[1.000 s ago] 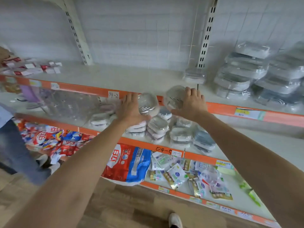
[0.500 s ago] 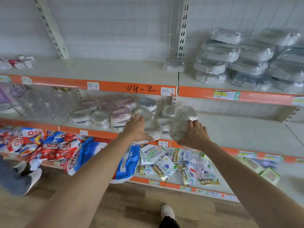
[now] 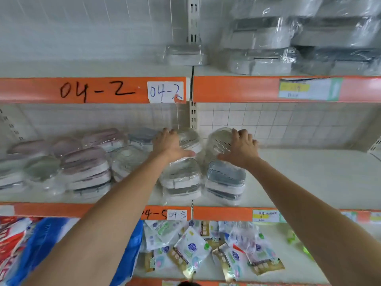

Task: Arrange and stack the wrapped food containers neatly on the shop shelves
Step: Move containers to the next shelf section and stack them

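Fingers (image 3: 165, 132) of your left hand (image 3: 169, 144) curl over the top of one wrapped clear container (image 3: 190, 139), and your right hand (image 3: 240, 150) grips a second wrapped clear container (image 3: 220, 141) the same way, thumb spread low along its near side. Both containers sit at the back of the middle shelf (image 3: 309, 178), just beside each other, either side of the slotted upright. What is inside them cannot be told through the film. Directly below your left fingers stands a stack of two wrapped white-and-grey containers (image 3: 181, 179); below your right fingers, a stack with a blue-lidded container (image 3: 225, 179) on top. Left of your left hand lie pink-lidded wrapped containers (image 3: 86, 168), blurred, so their count is unclear. Above your fingers, on the upper shelf (image 3: 92, 69), one small wrapped box (image 3: 184, 54) stands alone beside larger grey wrapped boxes (image 3: 261, 48) stacked to its right.
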The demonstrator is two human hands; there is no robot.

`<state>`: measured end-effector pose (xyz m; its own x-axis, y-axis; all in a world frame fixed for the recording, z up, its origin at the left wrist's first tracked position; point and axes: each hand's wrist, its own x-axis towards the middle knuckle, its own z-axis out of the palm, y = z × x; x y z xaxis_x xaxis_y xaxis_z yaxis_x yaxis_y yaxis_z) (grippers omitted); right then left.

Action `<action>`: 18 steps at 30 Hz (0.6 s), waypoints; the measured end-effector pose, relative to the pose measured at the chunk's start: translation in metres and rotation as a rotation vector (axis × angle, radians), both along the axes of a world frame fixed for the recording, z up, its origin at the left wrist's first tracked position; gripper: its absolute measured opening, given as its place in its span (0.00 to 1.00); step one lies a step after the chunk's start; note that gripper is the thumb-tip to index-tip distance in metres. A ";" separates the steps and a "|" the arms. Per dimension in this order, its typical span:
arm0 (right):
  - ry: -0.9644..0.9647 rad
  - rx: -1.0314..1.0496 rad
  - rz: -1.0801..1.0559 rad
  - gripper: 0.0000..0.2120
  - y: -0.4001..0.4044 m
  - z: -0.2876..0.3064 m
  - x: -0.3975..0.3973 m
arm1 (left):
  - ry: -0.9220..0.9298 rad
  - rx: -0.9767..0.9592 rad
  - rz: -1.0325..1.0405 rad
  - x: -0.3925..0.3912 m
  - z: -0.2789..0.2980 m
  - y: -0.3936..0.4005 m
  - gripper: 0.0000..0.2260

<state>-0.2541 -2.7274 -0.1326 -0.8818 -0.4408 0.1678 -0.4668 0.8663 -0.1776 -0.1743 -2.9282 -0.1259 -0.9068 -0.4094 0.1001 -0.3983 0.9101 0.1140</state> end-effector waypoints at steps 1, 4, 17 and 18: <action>0.016 0.014 0.001 0.45 -0.005 -0.005 -0.012 | 0.008 -0.005 0.011 -0.012 -0.007 -0.004 0.49; 0.039 0.020 -0.002 0.44 -0.019 -0.019 -0.042 | 0.022 -0.013 0.019 -0.040 -0.026 -0.015 0.51; -0.030 0.159 0.029 0.42 -0.042 -0.041 -0.085 | -0.040 -0.107 -0.103 -0.076 -0.050 -0.027 0.47; -0.029 0.174 0.028 0.42 -0.042 -0.039 -0.083 | -0.049 -0.113 -0.107 -0.074 -0.047 -0.026 0.46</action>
